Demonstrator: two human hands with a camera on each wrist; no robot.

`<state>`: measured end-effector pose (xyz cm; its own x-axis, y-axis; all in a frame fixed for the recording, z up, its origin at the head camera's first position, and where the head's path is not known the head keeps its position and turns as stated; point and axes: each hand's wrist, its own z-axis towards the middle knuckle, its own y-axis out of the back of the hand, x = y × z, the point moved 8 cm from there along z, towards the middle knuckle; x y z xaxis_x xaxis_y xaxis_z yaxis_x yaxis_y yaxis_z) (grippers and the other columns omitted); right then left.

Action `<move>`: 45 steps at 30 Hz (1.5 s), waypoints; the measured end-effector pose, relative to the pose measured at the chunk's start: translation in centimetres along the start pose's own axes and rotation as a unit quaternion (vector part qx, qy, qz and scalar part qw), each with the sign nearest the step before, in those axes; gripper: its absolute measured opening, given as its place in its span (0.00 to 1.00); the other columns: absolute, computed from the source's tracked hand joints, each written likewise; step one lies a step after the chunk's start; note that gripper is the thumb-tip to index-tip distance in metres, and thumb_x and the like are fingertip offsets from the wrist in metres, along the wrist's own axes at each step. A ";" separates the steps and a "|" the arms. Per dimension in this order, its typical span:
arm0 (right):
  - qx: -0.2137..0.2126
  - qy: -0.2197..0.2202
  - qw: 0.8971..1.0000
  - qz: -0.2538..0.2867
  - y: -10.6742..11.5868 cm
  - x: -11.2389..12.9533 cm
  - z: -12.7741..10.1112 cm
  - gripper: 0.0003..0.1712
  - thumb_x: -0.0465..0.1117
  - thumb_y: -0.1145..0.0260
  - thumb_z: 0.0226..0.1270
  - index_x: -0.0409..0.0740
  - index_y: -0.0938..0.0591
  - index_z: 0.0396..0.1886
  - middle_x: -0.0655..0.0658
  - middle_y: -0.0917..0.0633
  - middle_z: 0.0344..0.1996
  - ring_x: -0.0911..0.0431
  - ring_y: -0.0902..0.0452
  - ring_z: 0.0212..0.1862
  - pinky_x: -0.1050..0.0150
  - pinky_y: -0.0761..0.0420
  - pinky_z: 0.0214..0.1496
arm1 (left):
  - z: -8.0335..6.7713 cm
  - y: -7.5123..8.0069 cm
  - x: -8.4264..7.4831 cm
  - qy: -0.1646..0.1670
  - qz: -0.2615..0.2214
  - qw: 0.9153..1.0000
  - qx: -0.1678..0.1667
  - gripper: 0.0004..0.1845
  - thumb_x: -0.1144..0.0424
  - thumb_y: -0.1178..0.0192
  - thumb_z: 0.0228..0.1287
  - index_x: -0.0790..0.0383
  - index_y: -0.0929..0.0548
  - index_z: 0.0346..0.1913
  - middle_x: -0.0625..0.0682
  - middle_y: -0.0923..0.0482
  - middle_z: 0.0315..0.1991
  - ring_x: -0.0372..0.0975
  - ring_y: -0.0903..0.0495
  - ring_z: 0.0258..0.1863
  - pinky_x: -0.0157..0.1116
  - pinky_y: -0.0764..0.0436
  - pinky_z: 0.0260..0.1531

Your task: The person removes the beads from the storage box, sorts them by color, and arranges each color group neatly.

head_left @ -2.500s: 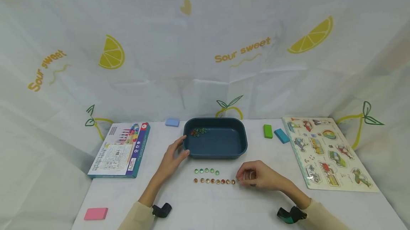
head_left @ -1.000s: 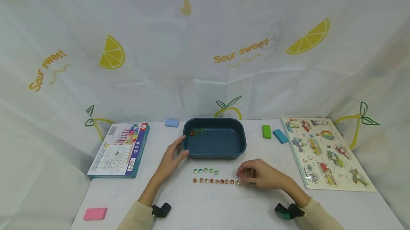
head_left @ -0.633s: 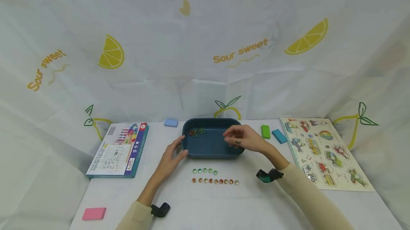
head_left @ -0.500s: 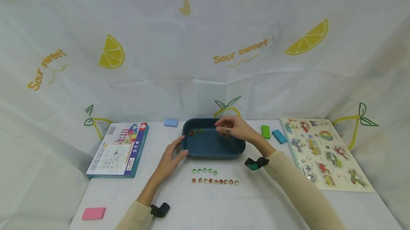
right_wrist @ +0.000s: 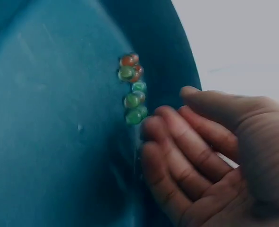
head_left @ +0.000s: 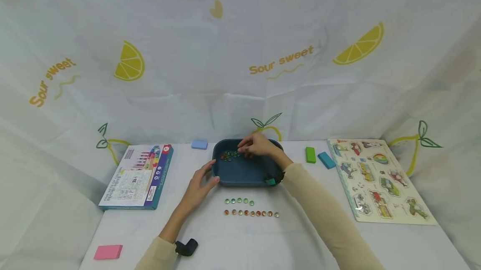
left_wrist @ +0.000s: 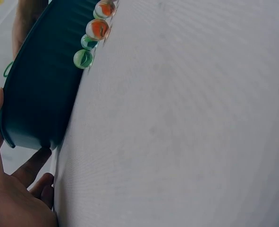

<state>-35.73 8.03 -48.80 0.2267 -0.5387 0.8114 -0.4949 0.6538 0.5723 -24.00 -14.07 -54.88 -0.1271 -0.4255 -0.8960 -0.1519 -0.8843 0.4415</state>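
Note:
Marbles lie on the white table in two rows, a shorter green row [head_left: 239, 200] and a longer row [head_left: 252, 213] mostly orange, its right-end marble paler. Behind them stands a dark blue tray [head_left: 244, 184] with a cluster of green and orange marbles [right_wrist: 132, 90] near one wall. At the tray's left side my left hand [head_left: 197, 186] touches the rim and wall with extended fingers and thumb. My right hand [head_left: 257, 144] is inside the tray beside the cluster. Its fingers bend loosely with nothing visible between them in the right wrist view, though blurred.
A boxed set [head_left: 137, 177] lies at the left and a picture puzzle board [head_left: 379, 180] at the right. Small blocks lie about: pink [head_left: 108, 252], light blue [head_left: 199, 144], green [head_left: 310, 155] and blue [head_left: 326, 160]. A printed white cloth [head_left: 199, 103] hangs behind.
One more marble now stands at the right end of the orange row, let go by my right hand. That hand has moved up and left into the tray. My left hand stays at the tray.

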 end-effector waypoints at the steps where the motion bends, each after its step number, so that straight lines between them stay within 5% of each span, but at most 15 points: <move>1: 0.004 0.003 1.000 -0.005 -0.2 0.1 0.0 0.17 0.39 0.30 0.75 0.32 0.13 0.57 0.33 0.07 0.43 0.44 0.07 0.39 0.57 0.08 0.39 | 0.0 0.0 0.0 0.000 0.000 1.000 0.000 0.33 0.47 0.37 0.77 0.32 0.34 0.80 0.54 0.31 0.80 0.54 0.36 0.82 0.68 0.41 0.80; 5: 0.002 0.010 1.000 -0.012 -0.8 -0.1 0.2 0.17 0.35 0.31 0.74 0.30 0.13 0.57 0.32 0.07 0.41 0.43 0.07 0.36 0.58 0.08 0.36 | 0.0 -0.1 0.0 -0.001 -0.001 1.000 0.004 0.33 0.46 0.38 0.77 0.33 0.35 0.80 0.54 0.32 0.80 0.54 0.37 0.82 0.68 0.41 0.80; 11: -0.006 0.009 0.999 -0.042 -1.4 -0.7 0.7 0.17 0.35 0.30 0.73 0.34 0.12 0.58 0.36 0.06 0.34 0.54 0.11 0.27 0.64 0.12 0.30 | 0.0 0.0 0.0 -0.001 0.001 1.000 0.000 0.33 0.47 0.37 0.76 0.33 0.34 0.80 0.55 0.30 0.79 0.54 0.36 0.81 0.68 0.40 0.79; 22: -0.044 0.012 0.993 -0.107 -1.9 -0.8 0.7 0.12 0.37 0.26 0.70 0.35 0.09 0.48 0.42 0.07 0.29 0.60 0.14 0.23 0.68 0.16 0.26 | 0.0 -0.1 0.1 -0.010 -0.003 1.000 0.000 0.33 0.47 0.37 0.76 0.33 0.34 0.80 0.55 0.30 0.79 0.55 0.37 0.81 0.69 0.40 0.79; 45: -0.011 0.004 0.998 -0.061 -0.9 0.4 -0.3 0.13 0.43 0.27 0.72 0.41 0.09 0.50 0.42 0.06 0.34 0.58 0.13 0.27 0.66 0.15 0.31 | 0.0 0.0 0.0 -0.005 -0.008 1.000 0.003 0.34 0.47 0.37 0.77 0.34 0.34 0.81 0.54 0.32 0.80 0.54 0.38 0.82 0.68 0.42 0.80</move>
<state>-34.90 7.38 -48.96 0.2915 -0.6111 0.7359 -0.4438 0.5951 0.6700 -24.01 -14.08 -54.89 -0.1353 -0.4090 -0.9024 -0.1593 -0.8900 0.4273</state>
